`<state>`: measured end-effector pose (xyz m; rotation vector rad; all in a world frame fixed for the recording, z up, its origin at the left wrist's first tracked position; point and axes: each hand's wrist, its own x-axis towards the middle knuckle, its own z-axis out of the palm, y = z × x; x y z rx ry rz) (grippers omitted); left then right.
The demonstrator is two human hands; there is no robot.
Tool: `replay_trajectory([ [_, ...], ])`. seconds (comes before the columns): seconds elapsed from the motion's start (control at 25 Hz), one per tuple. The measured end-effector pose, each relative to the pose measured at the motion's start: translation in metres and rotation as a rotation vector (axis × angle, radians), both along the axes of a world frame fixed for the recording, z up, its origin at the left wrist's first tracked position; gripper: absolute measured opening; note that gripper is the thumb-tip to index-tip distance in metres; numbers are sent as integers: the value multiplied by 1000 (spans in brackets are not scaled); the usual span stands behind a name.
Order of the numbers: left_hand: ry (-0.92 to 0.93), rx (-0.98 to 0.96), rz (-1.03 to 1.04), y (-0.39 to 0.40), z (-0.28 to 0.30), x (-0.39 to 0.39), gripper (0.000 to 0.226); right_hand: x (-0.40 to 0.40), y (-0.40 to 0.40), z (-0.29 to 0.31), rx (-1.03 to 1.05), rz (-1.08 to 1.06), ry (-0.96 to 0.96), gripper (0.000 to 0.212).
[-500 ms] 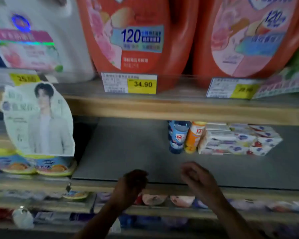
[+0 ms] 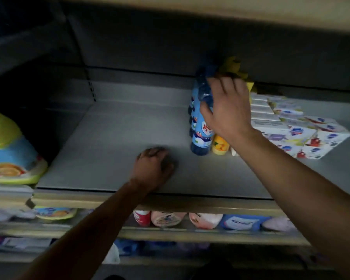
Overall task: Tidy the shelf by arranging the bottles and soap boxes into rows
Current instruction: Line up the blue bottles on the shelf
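On the grey shelf (image 2: 113,150), a row of blue bottles (image 2: 200,138) runs front to back, yellow bottles (image 2: 220,146) beside it, then stacked white soap boxes (image 2: 303,136) further right. The right hand (image 2: 226,110) reaches over the bottle tops, thumb against a blue neck, fingers spread. The left hand (image 2: 154,168), loosely curled, rests empty on the shelf. Label writing is illegible.

**Hands reach into the shelf**

The right hand (image 2: 226,110) has gone from the shelf (image 2: 109,150) edge back to the blue bottles (image 2: 200,126), fingers over their tops. The left hand (image 2: 154,168) has moved forward onto the shelf surface. The view now looks deeper inside.
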<state>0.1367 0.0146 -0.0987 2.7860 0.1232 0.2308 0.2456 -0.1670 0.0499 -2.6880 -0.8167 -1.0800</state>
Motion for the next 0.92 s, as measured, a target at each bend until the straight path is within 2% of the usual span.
replay_trajectory([
  [0.12,-117,120,2,-1,-17,3,57,15,6,0,-107,-167,-9,55],
  [0.24,-138,137,-16,2,-22,3,69,9,5,0,-110,-161,-49,49],
  [0.32,-161,129,-18,1,-23,1,73,-4,0,-3,-35,21,-33,47],
  [0.44,-203,119,-39,0,-22,2,58,-29,-12,-8,152,416,114,42],
  [0.56,-164,63,-11,-5,-15,-2,50,-50,-29,-17,206,520,173,39],
  [0.68,-198,-169,12,-20,-5,-11,56,-63,-43,-21,246,540,217,37],
  [0.8,-255,-484,-60,-50,7,-21,66,-77,-55,-17,453,558,252,36],
  [0.92,-272,-738,-217,-79,18,-37,53,-99,-64,-4,695,660,363,34],
])
